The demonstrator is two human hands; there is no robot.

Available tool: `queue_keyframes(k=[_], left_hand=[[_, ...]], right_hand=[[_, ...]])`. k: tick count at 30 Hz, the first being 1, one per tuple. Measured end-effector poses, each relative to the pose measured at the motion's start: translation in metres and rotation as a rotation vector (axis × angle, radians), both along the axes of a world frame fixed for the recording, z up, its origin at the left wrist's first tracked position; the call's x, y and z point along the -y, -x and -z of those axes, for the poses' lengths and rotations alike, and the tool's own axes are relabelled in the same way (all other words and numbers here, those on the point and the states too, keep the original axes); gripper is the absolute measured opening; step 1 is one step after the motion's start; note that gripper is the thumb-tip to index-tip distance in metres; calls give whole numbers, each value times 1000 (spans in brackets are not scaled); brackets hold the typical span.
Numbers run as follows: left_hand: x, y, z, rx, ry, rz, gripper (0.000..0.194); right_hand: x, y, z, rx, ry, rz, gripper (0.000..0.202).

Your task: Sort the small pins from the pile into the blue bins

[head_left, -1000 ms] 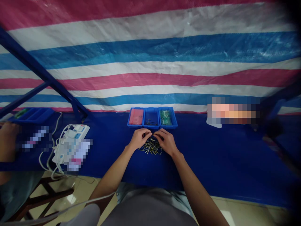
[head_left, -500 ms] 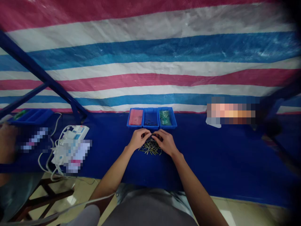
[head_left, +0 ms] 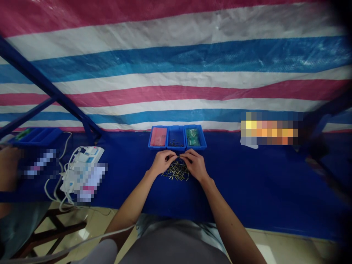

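A loose pile of thin dark and brass-coloured pins [head_left: 177,171] lies on the blue table. Above its far edge, my left hand [head_left: 162,161] and my right hand [head_left: 195,164] face each other, each pinched closed. A small thin pin [head_left: 178,156] spans the narrow gap between their fingertips. Just beyond are three joined blue bins: the left bin [head_left: 150,142] has pink packets [head_left: 158,136], the middle bin [head_left: 176,148] a few dark pins [head_left: 173,143], and the right bin [head_left: 203,141] green items with clear pieces [head_left: 193,137].
At the left, a white power strip [head_left: 95,154] with tangled cables lies beside blurred-out items. Farther left are another blue tray [head_left: 45,136] and another person's hand [head_left: 8,165]. A striped sheet [head_left: 176,80] hangs behind the table [head_left: 261,190]. A pixelated object sits at the right.
My right fingers have straightened a little and shifted slightly, and the thin pin between the fingertips now shows more clearly. My left hand has barely moved.
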State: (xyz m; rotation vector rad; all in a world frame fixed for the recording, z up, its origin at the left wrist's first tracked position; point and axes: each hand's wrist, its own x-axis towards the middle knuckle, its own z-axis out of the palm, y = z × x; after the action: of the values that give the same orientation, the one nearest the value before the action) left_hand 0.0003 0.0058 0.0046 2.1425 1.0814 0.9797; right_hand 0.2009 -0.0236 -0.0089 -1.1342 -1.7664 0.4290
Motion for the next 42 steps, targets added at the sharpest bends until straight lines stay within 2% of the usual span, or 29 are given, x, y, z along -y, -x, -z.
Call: queue_keyframes(k=[14,25,32,36,42], left_hand=[[0,0,-2,3,7,5,23],[0,0,2,-27,3,16,20],[2,0,-1,-48,-15,47,20],[2,0,-1,-42,-12,42,20],[2,-1,-1,-31,-4,48,19]], right_hand=[[-1,-3,-2,-8,-6,5,18],[1,0,0,20,26,-36,18],[2,3,0,53,58,-63,20],[3,3,-3,103,83,-65,21],[2,4,-8,247,72,3,26]])
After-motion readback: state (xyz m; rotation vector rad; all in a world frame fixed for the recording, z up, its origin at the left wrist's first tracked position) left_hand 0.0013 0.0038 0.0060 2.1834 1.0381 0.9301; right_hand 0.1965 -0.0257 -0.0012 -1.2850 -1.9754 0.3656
